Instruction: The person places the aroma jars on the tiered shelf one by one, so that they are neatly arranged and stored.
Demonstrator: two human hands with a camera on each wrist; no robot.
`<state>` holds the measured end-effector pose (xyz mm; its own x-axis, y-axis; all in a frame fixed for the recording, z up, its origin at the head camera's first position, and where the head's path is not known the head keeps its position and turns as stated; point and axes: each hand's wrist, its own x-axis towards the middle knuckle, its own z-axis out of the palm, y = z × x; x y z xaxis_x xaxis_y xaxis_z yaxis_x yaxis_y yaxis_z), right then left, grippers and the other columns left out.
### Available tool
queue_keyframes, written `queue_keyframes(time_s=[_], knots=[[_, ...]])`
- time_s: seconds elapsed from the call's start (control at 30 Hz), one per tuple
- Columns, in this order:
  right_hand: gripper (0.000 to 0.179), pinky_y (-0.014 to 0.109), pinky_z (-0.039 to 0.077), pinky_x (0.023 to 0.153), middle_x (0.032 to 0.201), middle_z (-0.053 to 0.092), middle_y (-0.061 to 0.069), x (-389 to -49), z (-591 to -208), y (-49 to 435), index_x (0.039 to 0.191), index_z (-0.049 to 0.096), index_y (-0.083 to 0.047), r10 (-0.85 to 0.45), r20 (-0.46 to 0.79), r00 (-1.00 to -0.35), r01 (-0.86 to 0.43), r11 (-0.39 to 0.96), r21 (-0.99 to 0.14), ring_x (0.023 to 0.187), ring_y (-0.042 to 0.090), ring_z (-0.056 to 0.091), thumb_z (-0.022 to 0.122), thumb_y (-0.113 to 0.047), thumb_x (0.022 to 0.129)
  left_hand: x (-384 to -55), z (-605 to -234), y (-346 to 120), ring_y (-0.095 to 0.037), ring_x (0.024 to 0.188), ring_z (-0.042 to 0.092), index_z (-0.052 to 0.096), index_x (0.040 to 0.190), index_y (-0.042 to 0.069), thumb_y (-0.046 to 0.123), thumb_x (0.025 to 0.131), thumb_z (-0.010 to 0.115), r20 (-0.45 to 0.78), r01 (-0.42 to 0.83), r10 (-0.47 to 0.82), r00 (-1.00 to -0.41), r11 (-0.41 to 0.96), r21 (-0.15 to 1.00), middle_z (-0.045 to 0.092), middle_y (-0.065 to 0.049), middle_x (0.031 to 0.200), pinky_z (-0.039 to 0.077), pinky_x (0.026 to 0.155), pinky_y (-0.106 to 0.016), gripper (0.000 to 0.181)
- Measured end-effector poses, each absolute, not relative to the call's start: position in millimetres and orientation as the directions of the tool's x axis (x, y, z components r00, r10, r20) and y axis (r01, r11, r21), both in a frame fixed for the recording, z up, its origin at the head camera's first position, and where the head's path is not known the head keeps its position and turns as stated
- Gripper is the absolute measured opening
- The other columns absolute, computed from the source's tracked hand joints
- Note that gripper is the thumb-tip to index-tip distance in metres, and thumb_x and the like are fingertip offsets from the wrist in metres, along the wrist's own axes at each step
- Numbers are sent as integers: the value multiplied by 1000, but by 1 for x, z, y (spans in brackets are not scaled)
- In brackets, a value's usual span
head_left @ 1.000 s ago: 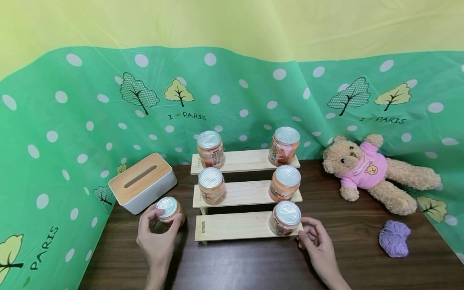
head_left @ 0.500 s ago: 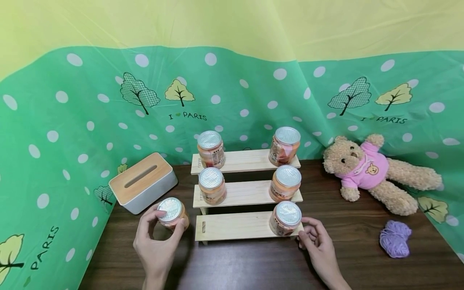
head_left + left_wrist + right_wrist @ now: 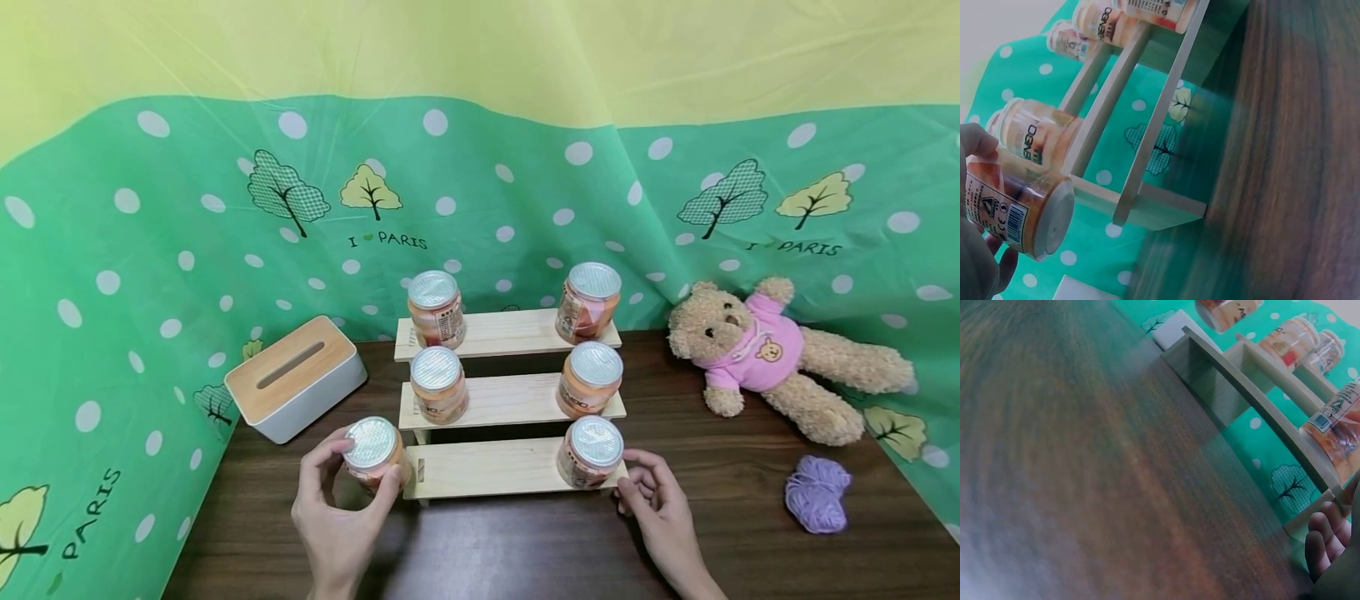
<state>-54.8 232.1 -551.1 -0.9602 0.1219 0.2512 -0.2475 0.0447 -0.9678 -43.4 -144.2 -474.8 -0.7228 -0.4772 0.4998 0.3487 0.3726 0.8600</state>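
Note:
In the head view, my left hand (image 3: 341,517) grips a jar (image 3: 372,454) with a silver lid between thumb and fingers, beside the left end of the three-step wooden rack (image 3: 487,468). The left wrist view shows this jar (image 3: 1019,203) off the table, its pale base visible. My right hand (image 3: 660,517) holds the right end of the lowest step with bent fingers; the right wrist view shows its curled fingers (image 3: 1325,540) by the rack's end. A jar (image 3: 591,452) stands on that step's right end. Jars stand at both ends of the middle and top steps.
A white tissue box (image 3: 296,379) with a wooden lid stands left of the rack. To the right lie a teddy bear (image 3: 765,350) in a pink top and a ball of purple yarn (image 3: 817,494). A green dotted cloth (image 3: 502,200) hangs behind the dark wooden table (image 3: 510,550).
My left hand has carried its jar up and to the right, from near the tissue box to the left end of the lowest step. The right hand has stayed in place.

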Motion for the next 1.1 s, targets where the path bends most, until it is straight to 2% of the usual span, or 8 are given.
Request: queue_keyframes(time_s=[0.27, 0.47, 0.73, 1.1], knots=[[38, 24, 54, 58, 83, 67, 10, -55, -551, 233, 132, 65, -6, 114, 266, -957, -263, 35, -964, 67, 11, 62, 58, 19, 104, -43, -482, -135, -12, 121, 69, 65, 123, -13, -14, 65, 97, 522, 394, -435, -734, 354, 848, 72, -16, 132, 53, 107, -20, 66], [38, 24, 54, 58, 83, 67, 9, -55, -551, 233, 132, 66, -7, 114, 263, -958, -260, 40, -965, 67, 11, 62, 59, 19, 105, -46, -489, -126, -15, 120, 71, 67, 120, -10, -12, 62, 99, 577, 462, -407, -708, 350, 815, 74, -19, 129, 53, 108, -20, 66], [39, 23, 54, 58, 83, 67, 8, -55, -551, 232, 132, 66, -7, 114, 261, -959, -260, 28, -965, 67, 10, 62, 58, 19, 104, -46, -496, -114, -14, 121, 71, 70, 120, -3, -6, 64, 102, 562, 444, -379, -735, 359, 821, 75, -17, 129, 51, 112, -22, 64], [39, 22, 54, 59, 83, 67, 8, -55, -550, 233, 132, 66, -7, 111, 268, -957, -268, 13, -963, 67, 10, 62, 57, 20, 105, -51, -505, -102, -18, 122, 71, 70, 119, -1, -5, 66, 102, 593, 495, -325, -736, 339, 800, 75, -18, 130, 52, 112, -23, 62]])
